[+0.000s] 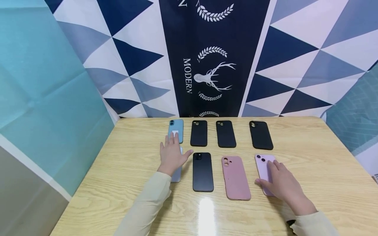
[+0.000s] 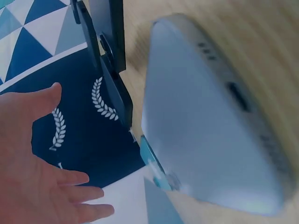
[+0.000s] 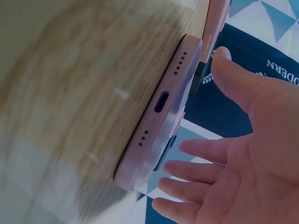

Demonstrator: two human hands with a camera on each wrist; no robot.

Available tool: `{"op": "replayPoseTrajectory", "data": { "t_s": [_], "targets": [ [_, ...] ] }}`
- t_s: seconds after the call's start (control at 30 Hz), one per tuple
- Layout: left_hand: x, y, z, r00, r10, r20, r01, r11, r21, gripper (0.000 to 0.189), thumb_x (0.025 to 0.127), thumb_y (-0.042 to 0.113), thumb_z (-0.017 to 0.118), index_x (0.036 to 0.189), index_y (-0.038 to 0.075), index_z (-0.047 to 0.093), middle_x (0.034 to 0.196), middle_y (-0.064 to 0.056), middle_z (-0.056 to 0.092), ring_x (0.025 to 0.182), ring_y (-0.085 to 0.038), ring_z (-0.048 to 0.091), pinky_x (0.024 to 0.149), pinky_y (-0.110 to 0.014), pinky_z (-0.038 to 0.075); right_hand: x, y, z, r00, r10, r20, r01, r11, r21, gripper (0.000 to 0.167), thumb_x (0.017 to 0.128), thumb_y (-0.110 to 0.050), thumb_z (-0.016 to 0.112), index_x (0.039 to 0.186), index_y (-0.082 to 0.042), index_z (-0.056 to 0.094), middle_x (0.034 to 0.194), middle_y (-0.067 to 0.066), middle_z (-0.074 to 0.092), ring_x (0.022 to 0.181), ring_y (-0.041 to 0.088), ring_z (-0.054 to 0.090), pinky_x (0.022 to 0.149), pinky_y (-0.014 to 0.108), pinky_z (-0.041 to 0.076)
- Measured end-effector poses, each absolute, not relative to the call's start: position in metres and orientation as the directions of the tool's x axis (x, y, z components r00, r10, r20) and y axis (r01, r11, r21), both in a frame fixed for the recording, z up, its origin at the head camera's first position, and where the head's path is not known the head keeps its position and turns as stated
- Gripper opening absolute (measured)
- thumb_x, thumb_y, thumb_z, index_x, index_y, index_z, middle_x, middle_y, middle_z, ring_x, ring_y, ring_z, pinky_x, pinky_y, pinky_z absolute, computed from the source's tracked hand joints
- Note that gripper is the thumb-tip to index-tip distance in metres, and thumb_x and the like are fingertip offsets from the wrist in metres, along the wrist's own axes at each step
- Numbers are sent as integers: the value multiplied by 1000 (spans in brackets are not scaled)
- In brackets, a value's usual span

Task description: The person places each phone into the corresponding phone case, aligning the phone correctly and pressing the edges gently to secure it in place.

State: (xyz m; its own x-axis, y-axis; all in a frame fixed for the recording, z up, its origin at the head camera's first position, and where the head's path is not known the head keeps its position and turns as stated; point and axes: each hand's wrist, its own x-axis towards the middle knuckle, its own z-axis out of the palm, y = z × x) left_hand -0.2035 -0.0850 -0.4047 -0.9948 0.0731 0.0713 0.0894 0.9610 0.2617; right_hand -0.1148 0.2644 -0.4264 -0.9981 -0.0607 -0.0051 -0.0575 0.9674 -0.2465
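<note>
My left hand [image 1: 172, 157] is over a pale blue phone [image 1: 177, 176], fingers straight and spread, hiding most of it. Its fingertips overlap a teal phone [image 1: 178, 125] with a small white square on its back. In the left wrist view the pale blue phone shows its charging port, and the palm is apart from it. On the right, a lilac phone [image 1: 261, 167] with two camera lenses lies partly beneath my right hand [image 1: 284, 183]. That hand's fingers are extended and hold nothing; the right wrist view shows a gap between palm and phone.
Between the hands lie a black phone [image 1: 202, 172] and a pink phone case [image 1: 237, 180]. Three black phone cases, the rightmost [image 1: 261, 135] set apart, fill the back row beside the teal phone. A patterned cloth [image 1: 141, 59] hangs behind the wooden table [image 1: 118, 196].
</note>
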Motion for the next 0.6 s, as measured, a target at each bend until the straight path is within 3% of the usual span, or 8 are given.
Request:
{"op": "replayPoseTrajectory", "data": {
  "t_s": [0.17, 0.33, 0.47, 0.6],
  "targets": [
    [-225, -68, -399, -996, 79, 40, 86, 975, 206, 92, 88, 63, 53, 152, 3, 24, 158, -18, 27, 147, -36, 25, 119, -54, 26, -115, 266, -425, -999, -35, -5, -33, 965, -262, 91, 73, -40, 80, 129, 19, 40, 125, 48, 43, 108, 61, 49, 85, 66, 46],
    [-242, -54, -396, -994, 105, 6, 104, 971, 217, 90, 90, 60, 52, 151, 0, 24, 158, -20, 26, 147, -34, 26, 120, -50, 26, -114, 265, -423, -1000, 10, -29, 17, 964, -266, 86, 72, -39, 82, 116, 25, 44, 105, 45, 52, 88, 49, 58, 75, 58, 52],
    [-251, -42, -395, -995, 103, -17, 97, 968, 230, 89, 91, 60, 52, 149, -2, 27, 156, -20, 29, 146, -31, 29, 118, -48, 31, -113, 264, -422, -997, 57, -49, 68, 968, -241, 83, 71, -41, 81, 103, 27, 48, 87, 39, 55, 76, 41, 57, 66, 51, 51],
    [-259, -30, -398, -996, 70, -49, 59, 980, 188, 85, 91, 60, 51, 147, -1, 33, 149, -18, 40, 138, -31, 42, 111, -43, 42, -112, 262, -421, -996, 85, -35, 90, 968, -234, 80, 68, -43, 82, 93, 27, 51, 77, 33, 54, 70, 38, 53, 60, 46, 47]
  ]
}}
